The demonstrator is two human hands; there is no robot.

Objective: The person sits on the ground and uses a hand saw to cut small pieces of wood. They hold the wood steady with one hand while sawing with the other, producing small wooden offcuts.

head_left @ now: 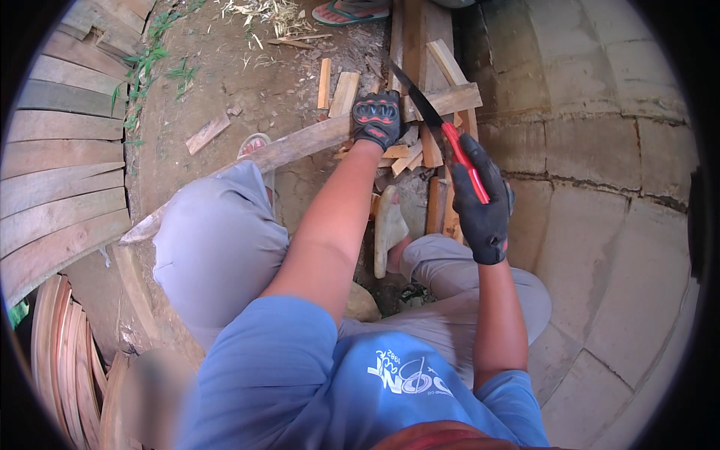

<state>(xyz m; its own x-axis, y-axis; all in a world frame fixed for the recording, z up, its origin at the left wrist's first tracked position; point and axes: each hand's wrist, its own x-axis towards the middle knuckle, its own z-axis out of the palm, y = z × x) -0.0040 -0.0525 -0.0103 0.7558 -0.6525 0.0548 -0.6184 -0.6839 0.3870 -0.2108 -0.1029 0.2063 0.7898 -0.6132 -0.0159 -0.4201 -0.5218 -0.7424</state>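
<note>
My left hand [377, 120], in a black glove with red trim, is closed over a long wooden plank [315, 144]. The plank slants from beside my left knee up to the right, across other timber. In my right hand [481, 199], also black-gloved, is a hand saw [466, 161] with a red handle and a dark blade. The blade points up and to the left, and it crosses the plank just right of my left hand. I cannot tell whether its teeth touch the wood. Short wood offcuts [405, 160] lie beneath and beside the plank.
Upright timber beams [415, 45] run away from me beyond the plank. A block wall [592, 150] rises on the right. Wooden slats [64, 139] line the left, with curved strips [64, 352] stacked below them. A sandalled foot [351, 12] shows at the far edge.
</note>
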